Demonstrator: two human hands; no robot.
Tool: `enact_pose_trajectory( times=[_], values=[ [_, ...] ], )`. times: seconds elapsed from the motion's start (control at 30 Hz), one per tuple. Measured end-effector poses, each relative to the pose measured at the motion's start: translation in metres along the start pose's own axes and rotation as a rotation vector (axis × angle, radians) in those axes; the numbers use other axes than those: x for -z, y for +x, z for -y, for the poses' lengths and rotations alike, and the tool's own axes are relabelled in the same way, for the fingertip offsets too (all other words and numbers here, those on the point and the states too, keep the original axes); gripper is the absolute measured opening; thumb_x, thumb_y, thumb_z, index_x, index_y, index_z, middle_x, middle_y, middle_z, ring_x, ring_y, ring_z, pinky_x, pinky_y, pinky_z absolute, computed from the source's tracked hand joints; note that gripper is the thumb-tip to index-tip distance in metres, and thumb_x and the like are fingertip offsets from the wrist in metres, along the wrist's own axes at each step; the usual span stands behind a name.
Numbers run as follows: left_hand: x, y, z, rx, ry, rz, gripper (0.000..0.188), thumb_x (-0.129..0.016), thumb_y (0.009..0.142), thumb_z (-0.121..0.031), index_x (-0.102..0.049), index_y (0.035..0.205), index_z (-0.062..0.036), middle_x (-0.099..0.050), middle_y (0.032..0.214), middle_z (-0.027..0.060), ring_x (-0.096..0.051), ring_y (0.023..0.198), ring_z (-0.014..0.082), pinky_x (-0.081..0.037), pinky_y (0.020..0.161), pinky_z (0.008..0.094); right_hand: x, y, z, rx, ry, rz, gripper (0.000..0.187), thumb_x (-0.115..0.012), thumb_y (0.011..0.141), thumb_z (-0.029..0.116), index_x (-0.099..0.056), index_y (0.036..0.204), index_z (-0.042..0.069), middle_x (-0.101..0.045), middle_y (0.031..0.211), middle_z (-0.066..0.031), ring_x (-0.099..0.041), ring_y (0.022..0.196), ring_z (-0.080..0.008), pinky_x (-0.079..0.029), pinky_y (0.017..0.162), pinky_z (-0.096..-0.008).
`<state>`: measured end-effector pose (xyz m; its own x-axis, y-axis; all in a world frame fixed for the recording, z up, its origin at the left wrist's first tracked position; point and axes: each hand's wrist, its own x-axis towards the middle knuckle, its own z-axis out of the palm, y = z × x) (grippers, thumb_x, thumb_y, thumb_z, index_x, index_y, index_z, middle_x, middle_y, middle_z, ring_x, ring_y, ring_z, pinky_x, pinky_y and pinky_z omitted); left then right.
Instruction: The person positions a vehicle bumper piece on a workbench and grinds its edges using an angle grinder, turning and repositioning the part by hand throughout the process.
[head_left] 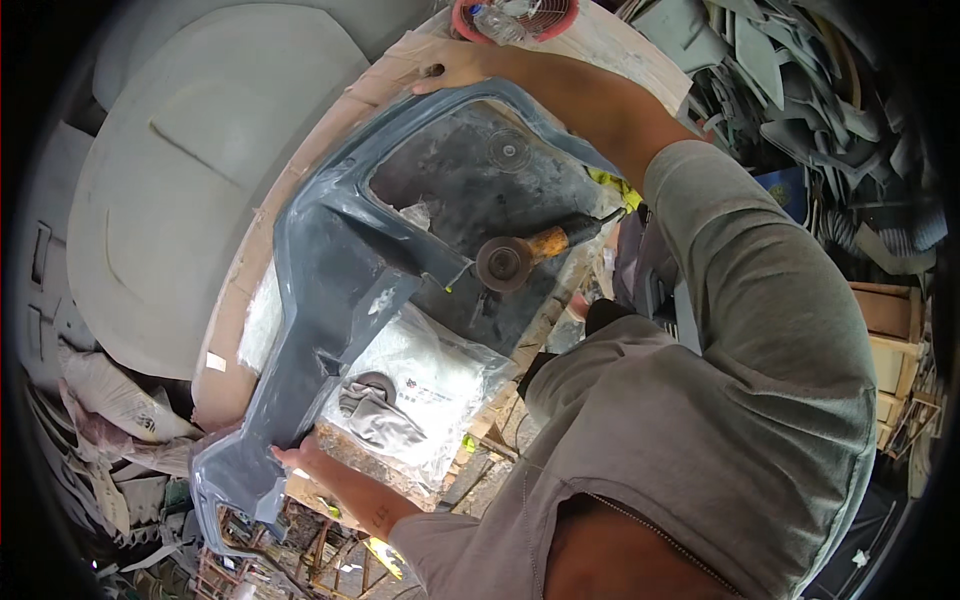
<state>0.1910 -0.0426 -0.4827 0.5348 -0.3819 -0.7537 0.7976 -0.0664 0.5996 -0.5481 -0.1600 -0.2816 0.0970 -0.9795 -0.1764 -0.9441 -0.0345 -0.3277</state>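
Note:
A long grey moulded panel (318, 262) with an open frame at its far end lies tilted across the bench. My right hand (450, 66) is closed over the panel's upper edge, fingers curled round the rim. Near the lower end, my left hand (300, 455) grips the panel's inner side, some fingers hidden behind it. Through the panel's opening, a dark flat board (450, 190) shows with a round disc (509, 150) on it. An angle grinder (505, 263) with a brown disc rests there, between the panel and my body.
On a clear plastic bag (450, 365) lie a grey cloth (380, 418) and another disc (377, 384). A red-rimmed basket (545, 22) stands beyond my right hand. Large pale panels (190, 190) lean at left; stacked grey parts (770, 70) crowd the upper right.

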Motion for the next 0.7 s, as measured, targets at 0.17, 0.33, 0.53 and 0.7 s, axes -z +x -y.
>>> enact_pose_trajectory(
  times=[0.17, 0.33, 0.53, 0.7],
  values=[
    [0.139, 0.063, -0.032, -0.707, 0.529, 0.325, 0.061, -0.063, 0.09, -0.04, -0.054, 0.137, -0.002, -0.056, 0.138, 0.0184, -0.051, 0.126, 0.0377, -0.037, 0.108, 0.061, -0.009, 0.013, 0.001, 0.072, -0.059, 0.094, 0.064, -0.058, 0.095, 0.059, -0.063, 0.132, 0.008, -0.059, 0.135, -0.0196, -0.055, 0.127, -0.0324, -0.044, 0.105, -0.0403],
    [0.099, -0.007, -0.08, -0.309, 0.08, 0.412, 0.045, -0.065, 0.097, -0.016, -0.053, 0.137, 0.0013, -0.056, 0.134, 0.0216, -0.055, 0.122, 0.0323, -0.05, 0.102, 0.05, 0.013, -0.053, -0.035, 0.052, -0.114, 0.049, 0.057, -0.058, 0.098, 0.05, -0.057, 0.139, 0.011, -0.059, 0.136, -0.0207, -0.055, 0.127, -0.035, -0.043, 0.106, -0.0414],
    [0.041, -0.186, 0.017, -0.935, 0.847, 0.018, 0.037, -0.056, 0.103, -0.014, -0.055, 0.136, 0.0017, -0.069, 0.116, 0.0155, -0.062, 0.118, 0.0322, -0.055, 0.1, 0.0367, 0.012, -0.217, -0.135, -0.345, -0.388, 0.024, 0.065, -0.065, 0.093, 0.049, -0.056, 0.14, 0.006, -0.058, 0.136, -0.0236, -0.055, 0.126, -0.0406, -0.044, 0.107, -0.0473],
    [0.038, -0.251, 0.115, -0.481, 0.808, 0.376, 0.021, -0.061, 0.102, -0.019, -0.066, 0.109, 0.0001, -0.07, 0.089, 0.0117, -0.064, 0.067, 0.0133, -0.051, 0.058, 0.0215, -0.032, -0.306, -0.178, -0.554, -0.32, 0.231, 0.071, -0.072, 0.08, 0.062, -0.069, 0.126, 0.009, -0.053, 0.14, -0.0235, -0.05, 0.13, -0.0412, -0.044, 0.104, -0.0498]
  ],
)
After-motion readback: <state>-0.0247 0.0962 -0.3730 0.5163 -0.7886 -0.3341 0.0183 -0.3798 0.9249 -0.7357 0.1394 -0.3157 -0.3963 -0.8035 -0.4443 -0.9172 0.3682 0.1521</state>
